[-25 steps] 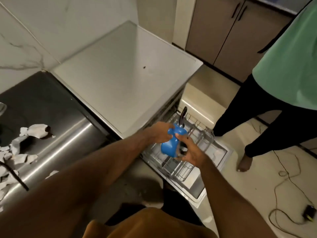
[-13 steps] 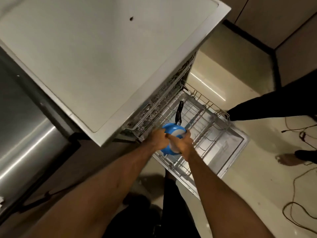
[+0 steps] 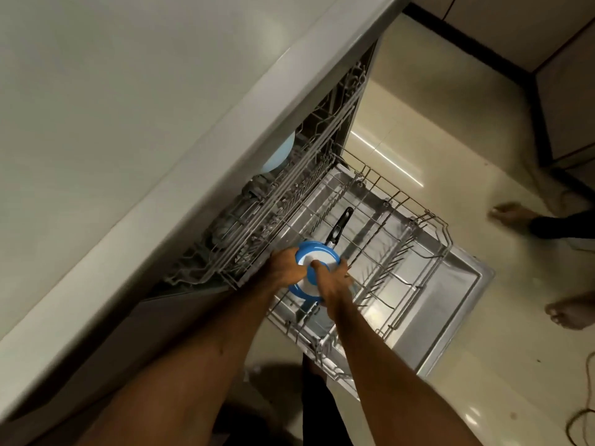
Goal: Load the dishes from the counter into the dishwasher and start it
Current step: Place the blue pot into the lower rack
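Mid-loading. Left hand [image 3: 283, 268] and right hand [image 3: 333, 281] both curl round rim of blue pan [image 3: 317, 254], held low over lower rack [image 3: 402, 252], not yet released. Pale plate [image 3: 278, 156] already in upper rack [image 3: 289, 204]. Left to do: seat pan, shut door [image 3: 457, 304], start. Counter is out of view.

Both my bare forearms reach forward and down, converging. My left hand [image 3: 283, 268] and right hand [image 3: 333, 282] sit close together, fingers curled gripping the blue pan [image 3: 319, 253].

One pan [image 3: 322, 256], two hands [image 3: 283, 268] [image 3: 333, 281], two racks [image 3: 402, 239] [image 3: 289, 201]
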### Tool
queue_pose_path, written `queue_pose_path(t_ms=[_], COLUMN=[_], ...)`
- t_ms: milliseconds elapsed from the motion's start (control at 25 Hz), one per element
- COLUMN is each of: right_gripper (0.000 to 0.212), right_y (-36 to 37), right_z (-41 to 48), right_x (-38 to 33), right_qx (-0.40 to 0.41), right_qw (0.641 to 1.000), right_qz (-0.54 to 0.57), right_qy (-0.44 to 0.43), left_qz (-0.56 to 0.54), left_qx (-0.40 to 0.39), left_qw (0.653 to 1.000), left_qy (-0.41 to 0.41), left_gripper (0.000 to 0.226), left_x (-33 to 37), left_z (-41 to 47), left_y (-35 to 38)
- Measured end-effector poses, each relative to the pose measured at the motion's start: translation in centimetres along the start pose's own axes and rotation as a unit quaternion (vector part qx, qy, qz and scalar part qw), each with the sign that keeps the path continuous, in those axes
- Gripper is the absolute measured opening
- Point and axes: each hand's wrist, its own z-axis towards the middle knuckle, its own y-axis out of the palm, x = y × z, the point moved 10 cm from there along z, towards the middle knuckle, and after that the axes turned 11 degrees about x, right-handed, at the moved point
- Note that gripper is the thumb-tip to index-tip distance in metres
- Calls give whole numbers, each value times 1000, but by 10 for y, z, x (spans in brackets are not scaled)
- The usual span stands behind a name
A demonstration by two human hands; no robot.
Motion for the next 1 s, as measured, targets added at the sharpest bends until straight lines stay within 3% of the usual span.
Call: queue_pose_path(t_ms=[320,560,720,1000], right_gripper=[99,93,94,97], right_y=[26,28,24,32], right_z=[36,36,28,32], right_x=[18,40,55,56], right_qx=[-42,-46,-9,-45], right_qw=[997,999,1000,998], right_qz=[-58,-27,-14,-38], right_qy=[-8,-9,-14,-18], left_qz=[-23,-28,14,145], left_qx=[-4,-2,-45,0], left_qw=[999,999,999,989], left_qy=[-22,-21,-10,18], left_gripper=[52,70,77,83], left_x=[-37,-50,-47,-50], left_z=[40,48,44,46], left_y=[30,29,52,60])
